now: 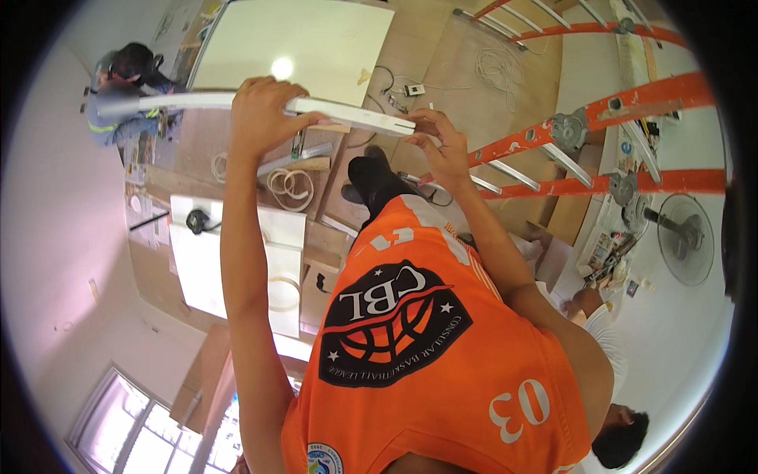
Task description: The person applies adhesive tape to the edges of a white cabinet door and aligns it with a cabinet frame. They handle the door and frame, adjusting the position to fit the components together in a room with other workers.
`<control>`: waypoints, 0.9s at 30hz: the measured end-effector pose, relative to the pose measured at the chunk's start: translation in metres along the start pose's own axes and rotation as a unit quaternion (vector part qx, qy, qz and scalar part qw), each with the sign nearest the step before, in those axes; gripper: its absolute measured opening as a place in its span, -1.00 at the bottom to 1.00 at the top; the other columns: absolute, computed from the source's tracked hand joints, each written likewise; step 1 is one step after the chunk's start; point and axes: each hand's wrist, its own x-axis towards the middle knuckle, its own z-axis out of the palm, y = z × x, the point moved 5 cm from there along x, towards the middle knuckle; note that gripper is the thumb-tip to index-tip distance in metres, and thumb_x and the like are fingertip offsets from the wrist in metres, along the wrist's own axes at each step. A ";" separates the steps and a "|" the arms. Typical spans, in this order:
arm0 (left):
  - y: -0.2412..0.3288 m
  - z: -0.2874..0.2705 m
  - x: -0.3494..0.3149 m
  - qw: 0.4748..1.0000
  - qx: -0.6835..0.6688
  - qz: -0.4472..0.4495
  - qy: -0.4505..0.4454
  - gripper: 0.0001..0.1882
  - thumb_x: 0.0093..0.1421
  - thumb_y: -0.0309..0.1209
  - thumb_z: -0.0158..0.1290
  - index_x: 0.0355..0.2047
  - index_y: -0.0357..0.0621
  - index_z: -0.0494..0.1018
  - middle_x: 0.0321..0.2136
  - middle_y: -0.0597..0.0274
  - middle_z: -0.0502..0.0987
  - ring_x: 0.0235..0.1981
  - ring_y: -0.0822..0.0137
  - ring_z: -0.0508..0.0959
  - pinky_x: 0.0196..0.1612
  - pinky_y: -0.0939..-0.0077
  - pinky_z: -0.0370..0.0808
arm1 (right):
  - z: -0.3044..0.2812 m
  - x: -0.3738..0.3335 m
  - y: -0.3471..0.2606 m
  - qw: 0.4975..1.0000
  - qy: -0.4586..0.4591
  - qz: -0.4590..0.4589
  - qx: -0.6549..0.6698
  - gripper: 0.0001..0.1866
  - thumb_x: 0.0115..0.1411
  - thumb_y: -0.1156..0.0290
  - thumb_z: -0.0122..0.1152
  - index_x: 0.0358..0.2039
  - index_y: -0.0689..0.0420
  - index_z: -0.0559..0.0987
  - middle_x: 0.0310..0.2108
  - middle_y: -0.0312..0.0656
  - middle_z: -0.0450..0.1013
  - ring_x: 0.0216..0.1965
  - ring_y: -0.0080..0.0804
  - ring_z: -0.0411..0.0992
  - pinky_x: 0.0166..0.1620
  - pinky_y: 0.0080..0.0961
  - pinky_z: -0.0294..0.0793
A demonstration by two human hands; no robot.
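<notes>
A long, narrow white strip (359, 117), like a channel or trim piece, is held up in front of me and runs far off to the left. My left hand (268, 117) is closed around it partway along, thumb lying along its near side. At the right end, which shows a dark slot, my right hand (439, 146) pinches with thumb and fingers at the tip. Whether those fingers also hold something small is hidden. Beneath the strip lies a large white panel (316, 47).
An orange ladder (537, 138) stands close on my right, another orange ladder (545, 31) beyond it. One person (130, 95) is at the far left, another (620, 426) at the lower right. A fan (685, 237), coiled white edging (290, 189) and a cable (497, 69) are around me.
</notes>
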 end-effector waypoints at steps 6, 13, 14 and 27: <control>-0.010 0.013 0.000 0.999 0.037 0.026 0.029 -0.47 -0.14 0.17 0.38 -0.43 -0.04 0.69 -0.48 0.19 0.66 -0.35 0.07 0.62 -0.07 0.18 0.51 | 0.006 -0.012 -0.012 0.995 0.067 0.043 -0.064 -0.79 0.26 0.44 0.33 -0.15 0.23 0.55 -0.12 -0.12 0.57 -0.13 -0.40 0.57 -0.08 -0.45 0.59; -0.016 0.022 -0.001 0.999 0.025 0.027 0.015 -0.45 -0.11 0.21 0.32 -0.36 0.00 0.71 -0.46 0.11 0.63 -0.32 -0.03 0.59 -0.07 0.08 0.50 | 0.004 -0.004 -0.025 0.968 0.147 0.024 -0.202 -0.77 0.07 0.37 0.48 -0.39 0.24 0.62 -0.33 0.00 0.51 -0.25 -0.11 0.54 -0.20 -0.27 0.54; -0.014 0.021 -0.002 0.999 0.036 0.031 0.026 -0.44 -0.11 0.22 0.32 -0.35 0.02 0.71 -0.46 0.11 0.63 -0.31 -0.03 0.59 -0.06 0.08 0.50 | 0.003 -0.002 -0.026 0.977 0.135 0.083 -0.145 -0.78 0.05 0.39 0.48 -0.40 0.25 0.65 -0.36 0.03 0.54 -0.28 -0.09 0.57 -0.19 -0.26 0.54; -0.003 0.019 -0.008 0.997 0.071 0.024 0.015 -0.32 0.04 0.40 0.11 -0.39 -0.01 0.70 -0.53 0.19 0.59 -0.42 0.06 0.55 -0.27 0.10 0.43 | 0.004 -0.009 -0.029 0.978 0.143 0.058 -0.143 -0.85 0.07 0.47 0.38 -0.43 0.33 0.69 -0.46 0.11 0.61 -0.38 -0.08 0.64 -0.23 -0.27 0.58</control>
